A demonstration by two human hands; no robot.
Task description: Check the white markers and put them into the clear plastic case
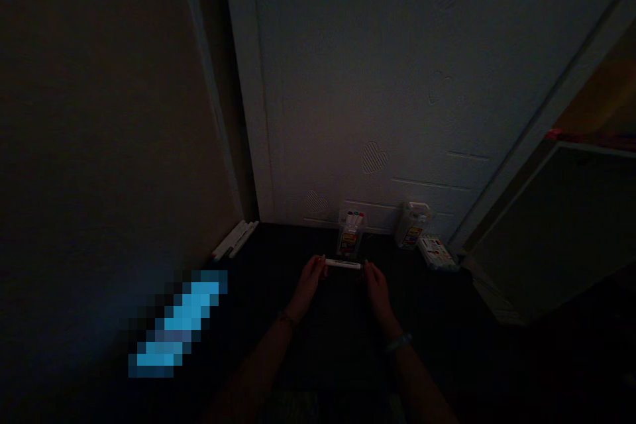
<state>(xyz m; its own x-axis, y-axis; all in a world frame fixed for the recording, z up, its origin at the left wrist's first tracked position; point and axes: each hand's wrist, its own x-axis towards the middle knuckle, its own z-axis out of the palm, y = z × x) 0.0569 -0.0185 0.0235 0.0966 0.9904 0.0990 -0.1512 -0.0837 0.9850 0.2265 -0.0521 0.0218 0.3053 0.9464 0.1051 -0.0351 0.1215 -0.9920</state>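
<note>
My left hand (314, 269) pinches the left end of a white marker (344, 264), which lies level between my two hands. Close to the marker's right end is my right hand (375, 278), its fingers drawn together. A narrow gap seems to part those fingertips from the marker. Whether they hold something small is too dark to tell. Just behind the marker stands a clear case (350, 242) with a few colour-tipped markers upright in it.
Several white markers (237, 240) lie at the left back of the dark table (328, 344). A second clear case (412, 226) and a flat white box (437, 253) sit at the right back. A pixelated bright blue screen (183, 321) glows on the left. Behind rises a pale panel (348, 79).
</note>
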